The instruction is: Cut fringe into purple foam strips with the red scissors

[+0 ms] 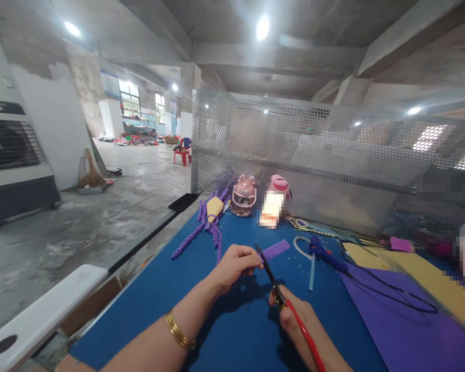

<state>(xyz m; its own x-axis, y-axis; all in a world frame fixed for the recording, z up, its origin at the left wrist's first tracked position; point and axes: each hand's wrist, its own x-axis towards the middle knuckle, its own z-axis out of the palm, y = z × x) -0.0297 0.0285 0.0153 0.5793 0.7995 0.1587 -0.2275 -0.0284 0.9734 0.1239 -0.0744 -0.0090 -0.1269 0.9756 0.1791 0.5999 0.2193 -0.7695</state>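
Observation:
My left hand [238, 263] pinches one end of a purple strip [276, 250], whose edge shows fine cuts. Red-handled scissors [273, 279] sit in my right hand [296, 312], their dark blades crossing the strip close to my left fingertips. Whether the blades are parted is hard to make out. Beyond my left hand lie purple fringed stems [189, 243] and a yellow piece [214, 209] tied with purple. To the right of the strip rests a blue glue gun [325, 253] with a clear glue stick [311, 274] beside it.
A pink bottle [244, 196] and a pink-lidded one [279, 184] stand at the back, before a perforated metal screen [271, 129]. Purple sheet [403, 315] and yellow sheet [430, 268] cover the right side. A black cable [395, 302] loops over them. Left is a white stool [50, 315].

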